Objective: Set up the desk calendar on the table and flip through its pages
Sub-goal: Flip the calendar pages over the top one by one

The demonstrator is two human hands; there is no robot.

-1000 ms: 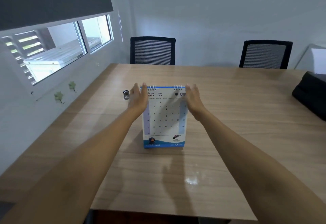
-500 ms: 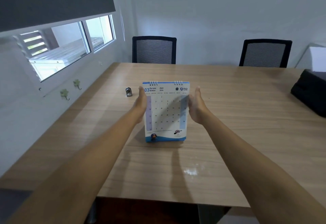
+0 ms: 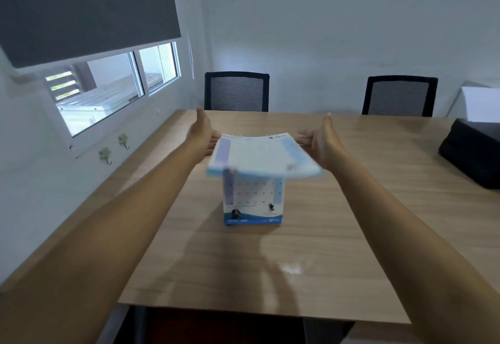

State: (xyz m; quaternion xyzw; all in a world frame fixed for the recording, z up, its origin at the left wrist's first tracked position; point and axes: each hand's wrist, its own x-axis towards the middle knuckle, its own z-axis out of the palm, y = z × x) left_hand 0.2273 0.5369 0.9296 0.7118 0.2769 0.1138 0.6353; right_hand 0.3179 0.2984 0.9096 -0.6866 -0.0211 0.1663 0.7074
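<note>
top page (image 3: 261, 155) flipped up level, left hand (image 3: 202, 138) and right hand (image 3: 322, 142) raised alongside

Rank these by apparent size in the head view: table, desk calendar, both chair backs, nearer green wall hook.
1. table
2. desk calendar, flattered by nearness; its lifted page is blurred
3. left chair back and right chair back: alike, not ranked apart
4. nearer green wall hook

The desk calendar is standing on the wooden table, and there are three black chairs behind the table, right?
Not three. The head view shows two black chairs behind the wooden table: the chair nearer the window and the other chair. The desk calendar does stand on the table.
</note>
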